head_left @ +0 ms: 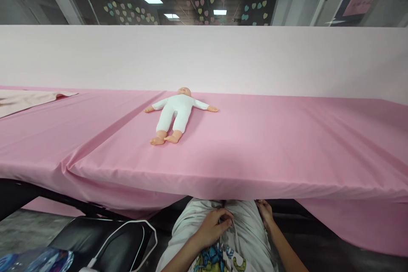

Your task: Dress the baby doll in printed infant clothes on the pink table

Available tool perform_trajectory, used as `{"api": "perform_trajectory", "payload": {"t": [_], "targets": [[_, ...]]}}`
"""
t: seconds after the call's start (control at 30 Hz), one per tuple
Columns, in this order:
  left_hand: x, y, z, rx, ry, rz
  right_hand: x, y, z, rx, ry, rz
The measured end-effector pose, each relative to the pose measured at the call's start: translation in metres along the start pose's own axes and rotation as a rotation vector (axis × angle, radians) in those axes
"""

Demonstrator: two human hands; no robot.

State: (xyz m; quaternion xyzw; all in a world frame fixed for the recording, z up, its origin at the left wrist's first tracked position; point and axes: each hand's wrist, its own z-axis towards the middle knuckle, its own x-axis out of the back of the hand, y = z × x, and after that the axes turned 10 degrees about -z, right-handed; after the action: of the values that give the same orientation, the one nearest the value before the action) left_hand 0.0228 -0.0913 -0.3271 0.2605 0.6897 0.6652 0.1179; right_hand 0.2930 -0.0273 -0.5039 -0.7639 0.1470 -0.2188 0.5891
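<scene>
The left hand [215,226] is being held curled by the drawstring [236,236], the right hand [265,212] at the trousers [188,225]; grasps cannot be told. At eleven o'clock, the doll [179,106] is being supported by pink cloth [255,144], apparently awaiting handling; contact would require forward reach.

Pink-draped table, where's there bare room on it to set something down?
On the pink-draped table, the widest patch runs from the white-suited baby doll to the picture's right edge. Another, crossed by a fold, lies between doll and flat beige cloth at far left. Those two spots are the only occupied ones in view.
</scene>
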Motion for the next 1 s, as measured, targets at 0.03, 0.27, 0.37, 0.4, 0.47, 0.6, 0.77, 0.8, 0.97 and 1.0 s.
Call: {"api": "perform_trajectory", "payload": {"t": [0.03, 0.27, 0.37, 0.4, 0.47, 0.6, 0.77, 0.8, 0.97, 1.0], "targets": [[-0.0001, 0.0007, -0.0002, 0.0, 0.002, 0.003, -0.0005, -0.0001, 0.0007, -0.029, 0.003, 0.013], [-0.0003, 0.0027, -0.0016, -0.001, 0.008, 0.008, -0.0003, -0.0021, 0.0025, -0.153, 0.037, 0.119], [-0.0003, 0.0005, -0.0009, 0.003, 0.008, 0.005, 0.0, -0.0007, 0.0026, -0.176, 0.054, 0.164], [-0.0003, -0.0003, -0.0005, 0.003, 0.007, 0.005, -0.0002, 0.0, 0.0027, -0.185, 0.059, 0.18], [-0.0002, -0.0016, 0.0002, 0.004, 0.009, 0.011, -0.0011, 0.0014, 0.0029, -0.204, 0.062, 0.214], [-0.0001, -0.0011, 0.0004, 0.005, 0.006, 0.007, -0.0031, 0.0036, 0.0032, -0.238, 0.053, 0.268], [-0.0001, 0.0033, -0.0017, -0.014, -0.005, 0.0, -0.0036, 0.0058, 0.0035, -0.255, 0.037, 0.308], [-0.0001, 0.0038, -0.0019, -0.016, -0.003, 0.002, -0.0036, 0.0062, 0.0038, -0.255, 0.034, 0.315], [-0.0001, 0.0024, -0.0005, -0.007, 0.003, -0.013, -0.004, 0.0074, 0.005, -0.248, 0.025, 0.332], [-0.0001, 0.0017, -0.0003, -0.007, 0.004, -0.013, -0.0042, 0.0075, 0.0049, -0.249, 0.026, 0.332]]}}
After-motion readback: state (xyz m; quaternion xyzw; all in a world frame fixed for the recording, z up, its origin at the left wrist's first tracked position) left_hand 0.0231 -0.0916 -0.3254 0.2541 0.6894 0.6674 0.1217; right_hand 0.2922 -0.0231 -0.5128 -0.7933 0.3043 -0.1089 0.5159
